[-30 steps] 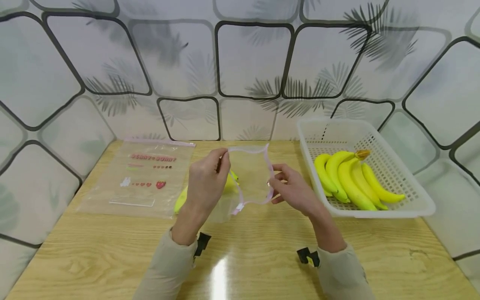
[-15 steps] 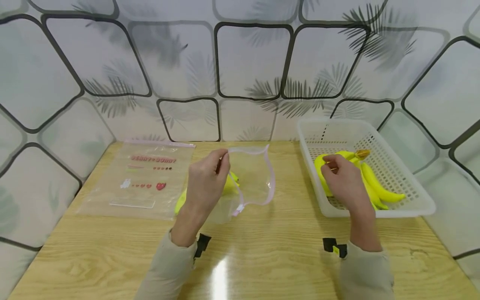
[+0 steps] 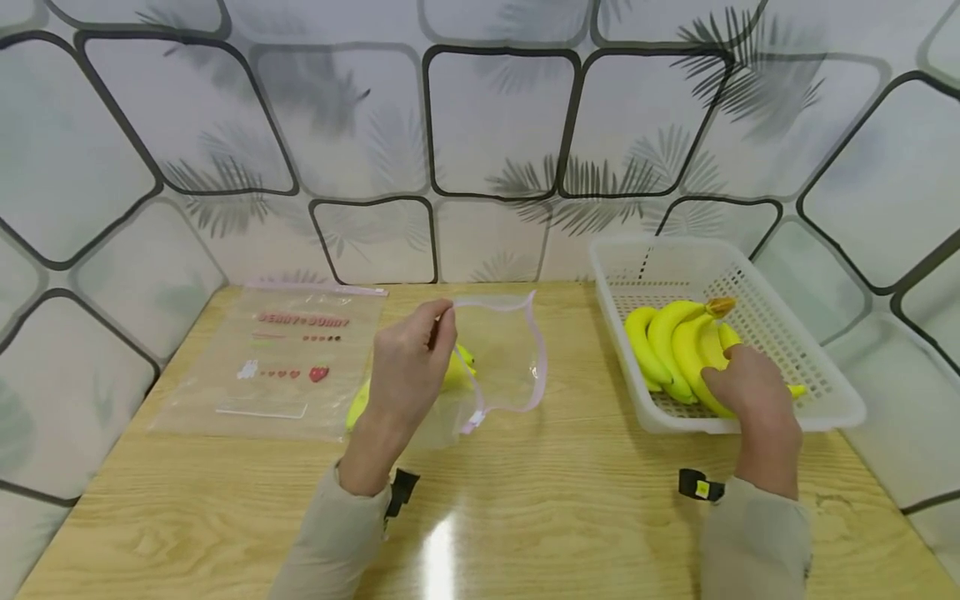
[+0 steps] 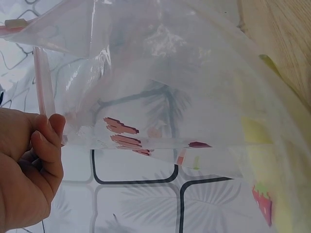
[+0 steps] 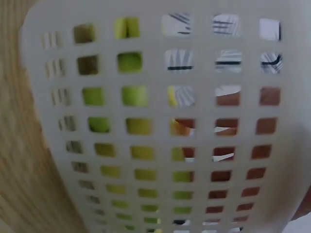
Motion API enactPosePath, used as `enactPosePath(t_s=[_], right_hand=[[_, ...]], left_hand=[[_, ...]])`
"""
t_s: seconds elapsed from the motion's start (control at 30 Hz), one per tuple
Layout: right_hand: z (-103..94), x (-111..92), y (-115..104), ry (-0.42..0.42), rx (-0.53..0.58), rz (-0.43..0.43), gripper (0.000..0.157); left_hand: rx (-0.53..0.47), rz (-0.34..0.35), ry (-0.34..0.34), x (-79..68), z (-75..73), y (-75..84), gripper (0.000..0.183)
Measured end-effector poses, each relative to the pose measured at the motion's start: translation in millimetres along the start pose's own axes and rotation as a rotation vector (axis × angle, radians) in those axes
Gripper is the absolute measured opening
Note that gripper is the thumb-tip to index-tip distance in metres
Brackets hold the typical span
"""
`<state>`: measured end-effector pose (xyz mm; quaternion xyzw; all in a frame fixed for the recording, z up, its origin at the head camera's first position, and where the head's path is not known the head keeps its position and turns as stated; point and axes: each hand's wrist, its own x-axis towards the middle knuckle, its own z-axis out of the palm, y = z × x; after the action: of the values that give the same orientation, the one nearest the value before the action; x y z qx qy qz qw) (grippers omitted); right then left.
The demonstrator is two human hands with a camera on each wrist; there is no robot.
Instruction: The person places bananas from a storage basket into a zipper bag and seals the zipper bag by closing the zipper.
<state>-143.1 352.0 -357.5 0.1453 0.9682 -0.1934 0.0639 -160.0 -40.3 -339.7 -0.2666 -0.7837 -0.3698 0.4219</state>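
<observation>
My left hand [image 3: 411,354] pinches the rim of a clear zip bag [image 3: 504,354] between thumb and fingertips. The bag has a pink edge and a slider [image 3: 474,419], and its mouth gapes. In the left wrist view, the hand [image 4: 36,165] holds the pink strip, and a strawberry print [image 4: 262,206] shows on the film. A yellow banana [image 3: 459,371] shows through and beside this bag. My right hand [image 3: 753,383] reaches down into the white basket [image 3: 825,408], over the rightmost banana [image 3: 797,390]. Its fingertips are hidden, so I cannot tell whether they grip it.
Left of the hands, a second clear zip bag [image 3: 292,400] with red lettering lies flat on the wooden table [image 3: 570,517]. More bananas [image 3: 667,350] lie in the basket beside my right hand. Patterned cloth [image 3: 495,125] rises behind the table.
My right hand has let go of the bag's right edge and moved right, then down into the basket among the bananas. My left hand keeps its pinch on the rim.
</observation>
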Motion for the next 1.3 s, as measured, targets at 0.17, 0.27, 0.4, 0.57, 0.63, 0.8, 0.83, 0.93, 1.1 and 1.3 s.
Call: enactPosePath(t_s=[0.17, 0.27, 0.4, 0.57, 0.63, 0.8, 0.83, 0.93, 1.1, 1.3], right_hand=[[2.6, 5.4, 8.3, -0.079, -0.04, -0.022, 0.057], [5.0, 6.8, 9.0, -0.088, -0.043, -0.053, 0.044], [3.7, 6.2, 9.5, -0.113, -0.038, -0.047, 0.043], [2.8, 6.4, 10.2, -0.147, -0.058, -0.06, 0.049], [4.1, 6.4, 10.1, -0.153, -0.064, -0.072, 0.047], [6.9, 4.9, 10.8, -0.121, -0.069, -0.101, 0.038], [7.2, 4.6, 11.1, -0.111, -0.069, -0.107, 0.037], [7.1, 4.3, 11.3, -0.098, -0.066, -0.115, 0.036], [5.1, 4.1, 10.0, -0.117, -0.052, -0.092, 0.038], [4.9, 3.7, 7.1, -0.109, 0.022, -0.033, 0.038]], left_hand=[[0.003, -0.009, -0.008, -0.2, -0.8, 0.0, 0.01], [0.002, -0.013, -0.011, -0.3, -1.1, 0.2, 0.01], [-0.001, -0.016, -0.014, -0.2, -1.5, 0.7, 0.011], [0.006, -0.01, -0.015, -0.3, -1.4, 0.6, 0.011], [0.008, -0.01, -0.014, -0.3, -1.3, 0.4, 0.011], [0.008, -0.016, -0.019, -0.7, -1.2, 0.5, 0.011], [0.007, -0.016, -0.02, -0.7, -1.1, 0.4, 0.011], [0.006, -0.018, -0.02, -0.6, -1.6, 0.6, 0.011], [0.006, -0.018, -0.018, -0.1, -1.8, 0.4, 0.011], [0.008, -0.013, -0.012, -0.2, -1.3, -0.9, 0.01]])
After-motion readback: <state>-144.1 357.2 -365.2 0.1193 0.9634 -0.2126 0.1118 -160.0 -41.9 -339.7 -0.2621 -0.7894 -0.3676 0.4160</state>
